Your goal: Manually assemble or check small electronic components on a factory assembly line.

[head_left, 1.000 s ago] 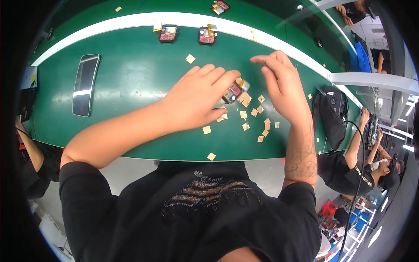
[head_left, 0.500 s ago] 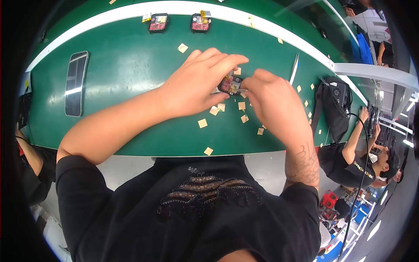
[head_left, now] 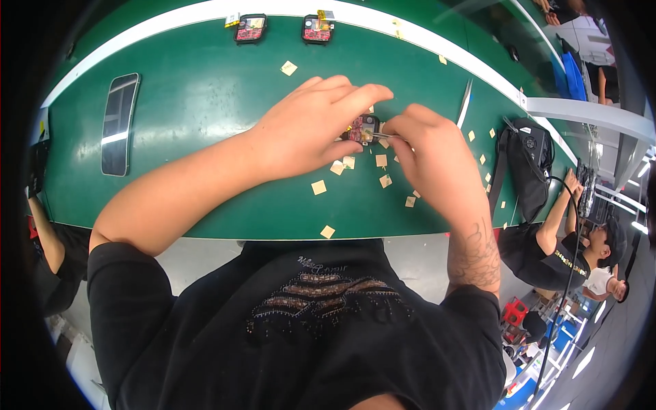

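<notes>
Right hand (head_left: 430,140), apart a second ago: now at the right edge of the black-framed circuit module (head_left: 370,125), fingers pinched on a slim metal tool (head_left: 383,135), apparently bringing work onto it. Module: between the hands, left hand (head_left: 307,123) clamped about its left side, over the green surface (head_left: 225,102).

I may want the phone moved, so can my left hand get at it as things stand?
Probably yes: only green tabletop shows between the left hand and the phone. That hand seems to hold a small device, so likely must release it.
</notes>
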Available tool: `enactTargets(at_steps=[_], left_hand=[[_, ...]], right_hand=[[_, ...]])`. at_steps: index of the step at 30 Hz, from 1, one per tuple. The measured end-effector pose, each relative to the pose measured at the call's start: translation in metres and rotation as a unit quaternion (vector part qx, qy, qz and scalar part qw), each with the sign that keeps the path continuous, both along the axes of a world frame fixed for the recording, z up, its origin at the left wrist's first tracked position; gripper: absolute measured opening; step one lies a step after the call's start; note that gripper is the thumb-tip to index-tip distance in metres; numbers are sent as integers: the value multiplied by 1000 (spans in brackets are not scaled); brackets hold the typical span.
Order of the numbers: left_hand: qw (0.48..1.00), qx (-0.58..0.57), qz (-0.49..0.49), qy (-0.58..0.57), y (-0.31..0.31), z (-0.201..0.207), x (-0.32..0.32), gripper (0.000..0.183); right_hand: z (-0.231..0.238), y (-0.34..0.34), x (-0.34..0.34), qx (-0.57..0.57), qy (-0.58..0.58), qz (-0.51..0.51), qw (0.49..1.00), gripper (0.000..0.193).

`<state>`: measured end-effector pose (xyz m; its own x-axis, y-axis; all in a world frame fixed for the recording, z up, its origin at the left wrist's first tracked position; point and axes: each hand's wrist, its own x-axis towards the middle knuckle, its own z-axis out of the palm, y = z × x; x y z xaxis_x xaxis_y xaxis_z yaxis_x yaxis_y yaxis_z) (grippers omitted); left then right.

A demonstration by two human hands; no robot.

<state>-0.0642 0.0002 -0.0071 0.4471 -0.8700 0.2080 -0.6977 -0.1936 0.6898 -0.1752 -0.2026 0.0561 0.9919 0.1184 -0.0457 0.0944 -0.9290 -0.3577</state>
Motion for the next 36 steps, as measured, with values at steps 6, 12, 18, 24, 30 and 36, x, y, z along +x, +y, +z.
enactTargets(at_steps=[6, 12, 18, 24, 30, 36], left_hand=[[1000, 2, -7, 31, 1, 1, 1, 77], [999, -19, 13, 47, 2, 0, 0, 80], [999, -32, 6, 34, 0, 1, -1, 81], [999, -14, -3, 29, 3, 5, 3, 77], [999, -28, -1, 37, 1, 2, 2, 83], [997, -37, -1, 63, 0, -1, 1, 97]], right_hand=[[-24, -12, -10, 224, -33, -77, 971, 10], [-22, -1, -17, 158, -49, -72, 984, 14], [-9, 13, -11, -52, -39, -25, 998, 11], [-23, 9, -11, 66, -29, -64, 995, 12], [-50, -5, -16, 371, -66, -166, 911, 15], [-30, 19, 7, 216, -63, -66, 972, 30]])
